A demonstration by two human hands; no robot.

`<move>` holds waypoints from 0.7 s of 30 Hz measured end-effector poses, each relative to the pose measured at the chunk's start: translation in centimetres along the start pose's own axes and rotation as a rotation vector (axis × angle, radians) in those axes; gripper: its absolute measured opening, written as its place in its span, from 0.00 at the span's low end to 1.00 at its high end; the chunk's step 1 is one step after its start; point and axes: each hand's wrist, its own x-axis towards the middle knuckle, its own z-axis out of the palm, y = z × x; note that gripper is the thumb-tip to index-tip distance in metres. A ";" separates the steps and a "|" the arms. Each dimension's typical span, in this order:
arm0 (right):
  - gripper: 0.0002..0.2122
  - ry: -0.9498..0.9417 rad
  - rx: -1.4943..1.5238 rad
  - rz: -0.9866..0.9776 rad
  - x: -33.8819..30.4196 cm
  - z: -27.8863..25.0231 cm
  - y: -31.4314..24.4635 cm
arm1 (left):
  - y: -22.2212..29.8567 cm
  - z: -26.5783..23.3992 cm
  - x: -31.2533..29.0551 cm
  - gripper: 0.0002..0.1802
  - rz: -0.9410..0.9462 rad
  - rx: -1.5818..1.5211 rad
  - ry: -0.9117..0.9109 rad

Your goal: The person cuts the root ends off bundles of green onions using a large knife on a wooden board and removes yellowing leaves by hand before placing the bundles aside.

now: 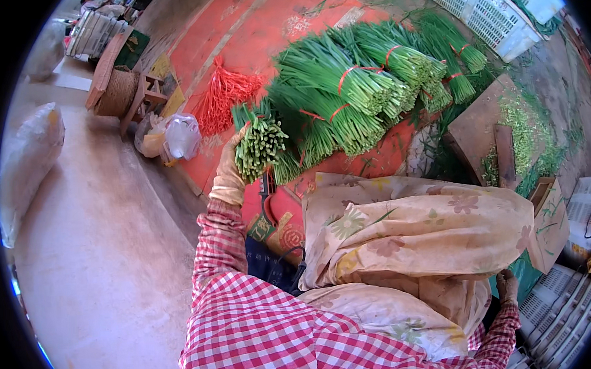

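Observation:
My left hand, in a pale work glove, is closed round a bunch of green chives, its cut ends toward me. Just right of it lies a pile of chive bundles tied with red bands, cut ends facing the near right. A heap of loose red ties sits on the far side of my left hand. My right hand, also gloved, is low at the right, beside the flowered apron over my lap; its fingers are too small and shaded to read.
A red mat lies under the bundles. White crates stand at the far right, with more crates near right. A wooden board holds chopped green bits. At left are a wooden stool and plastic bags.

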 end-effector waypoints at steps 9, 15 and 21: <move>0.35 0.796 0.043 -0.725 -5.5 -7.7 -21.8 | 1.2 16.3 -6.4 0.22 0.028 0.138 -0.322; 0.47 0.597 -0.479 -1.313 -15.2 -7.6 -42.9 | -3.9 26.7 -9.6 0.27 -0.471 0.132 -0.599; 0.50 0.004 0.549 -1.328 -13.7 -6.0 -41.7 | -7.0 30.4 -9.5 0.28 0.018 0.820 -0.977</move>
